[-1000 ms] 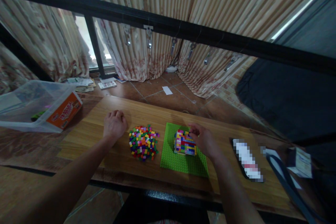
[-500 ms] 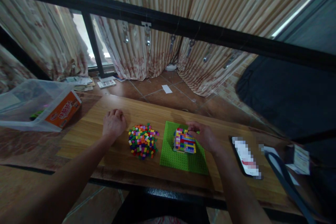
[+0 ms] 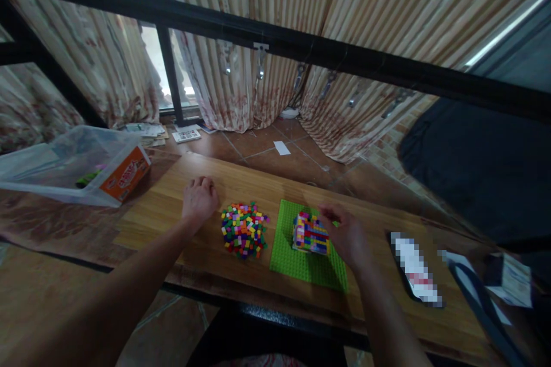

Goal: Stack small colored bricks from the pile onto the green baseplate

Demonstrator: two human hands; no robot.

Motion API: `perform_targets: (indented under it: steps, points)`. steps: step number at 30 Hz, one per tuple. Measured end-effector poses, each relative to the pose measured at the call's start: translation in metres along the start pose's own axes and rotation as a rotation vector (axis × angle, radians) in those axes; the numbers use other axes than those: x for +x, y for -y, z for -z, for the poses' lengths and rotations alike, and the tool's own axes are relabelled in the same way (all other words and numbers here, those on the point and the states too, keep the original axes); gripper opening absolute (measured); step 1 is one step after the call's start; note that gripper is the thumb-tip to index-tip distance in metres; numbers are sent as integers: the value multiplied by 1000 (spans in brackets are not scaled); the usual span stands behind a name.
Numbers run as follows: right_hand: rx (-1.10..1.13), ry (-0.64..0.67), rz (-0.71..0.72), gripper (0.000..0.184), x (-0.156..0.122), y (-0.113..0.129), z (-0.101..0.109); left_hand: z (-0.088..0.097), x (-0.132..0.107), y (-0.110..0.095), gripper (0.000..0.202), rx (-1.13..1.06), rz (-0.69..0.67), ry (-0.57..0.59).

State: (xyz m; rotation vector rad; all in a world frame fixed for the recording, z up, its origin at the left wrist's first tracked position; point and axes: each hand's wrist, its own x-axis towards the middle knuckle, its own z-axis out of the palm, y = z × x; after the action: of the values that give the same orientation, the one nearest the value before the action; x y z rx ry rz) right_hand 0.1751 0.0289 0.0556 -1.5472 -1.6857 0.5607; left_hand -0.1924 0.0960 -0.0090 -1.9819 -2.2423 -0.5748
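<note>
A green baseplate (image 3: 297, 261) lies on the wooden table (image 3: 258, 183) and carries a many-coloured block of stacked bricks (image 3: 310, 234). My right hand (image 3: 348, 234) hovers at the block's right side, fingers curled toward its top edge; motion blur hides whether they pinch anything. A loose pile of small coloured bricks (image 3: 244, 228) lies left of the plate. My left hand (image 3: 198, 199) rests on the table as a loose fist just left of the pile, with nothing visible in it.
A clear plastic bin (image 3: 64, 163) with an orange box (image 3: 124, 173) stands at the far left. A phone (image 3: 415, 268) lies right of the plate, with a dark strap (image 3: 477, 298) and a small card (image 3: 512, 280) beyond it.
My right hand has shifted slightly right and back from the top of the brick block. The camera has turned a little, sliding the scene rightward. My left hand stays put.
</note>
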Motion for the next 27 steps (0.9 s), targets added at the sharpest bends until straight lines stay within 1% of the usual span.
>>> perform_targets:
  steps: [2,5,8,11,15,21,24,27]
  points:
    - [-2,34,85,19,-11,20,-18,1,0,0,28,-3,4,4]
    - [-92,222,235,20,-21,46,-52,1,-1,-1,27,-5,4,-6]
    - [-270,358,228,20,-23,60,-82,1,-1,-1,27,-12,2,-10]
    - [-418,438,168,19,-20,63,-98,1,-1,-1,27,-20,-3,-8]
    - [-485,458,134,19,-18,58,-105,0,-1,-1,26,-25,-3,-14]
    - [-456,421,132,20,-22,52,-110,0,-1,-1,26,-29,-2,-17]
    - [-386,366,140,19,-25,55,-107,1,-1,-1,26,-26,4,-7]
    - [-263,292,131,18,-31,61,-95,2,-1,-2,27,-23,10,-3]
